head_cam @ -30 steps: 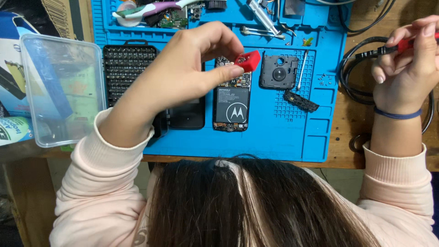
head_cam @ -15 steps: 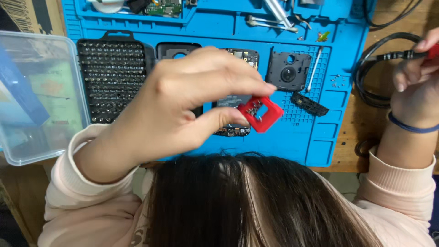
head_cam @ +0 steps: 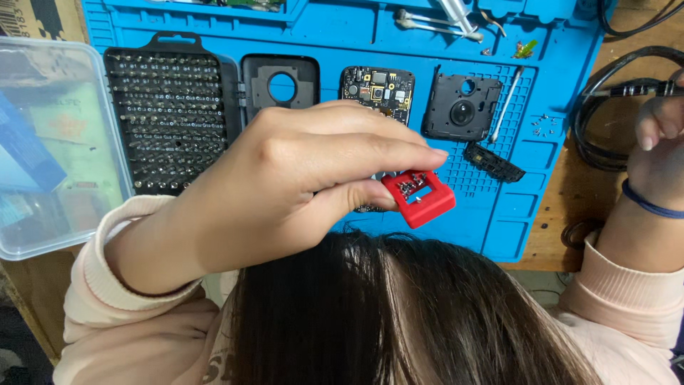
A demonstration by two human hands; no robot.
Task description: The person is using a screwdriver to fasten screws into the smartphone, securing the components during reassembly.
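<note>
Two hands showed in the frame. Your left hand [head_cam: 299,178] pinched a red block [head_cam: 419,197] between thumb and fingertips at centre frame, lifted above the blue mat [head_cam: 513,228] and just over your hair. You had it by one edge, its square window facing up with tiny screws clinging inside. It looked small, light, stiff and smooth, so a grip across two opposite sides would likely hold it steadier. Your right hand [head_cam: 659,153], at the right edge, curled by a dark tool [head_cam: 630,90]; I could not tell whether it gripped it. Behind, a bit case [head_cam: 171,110] and phone board [head_cam: 377,89] lay on the mat.
</note>
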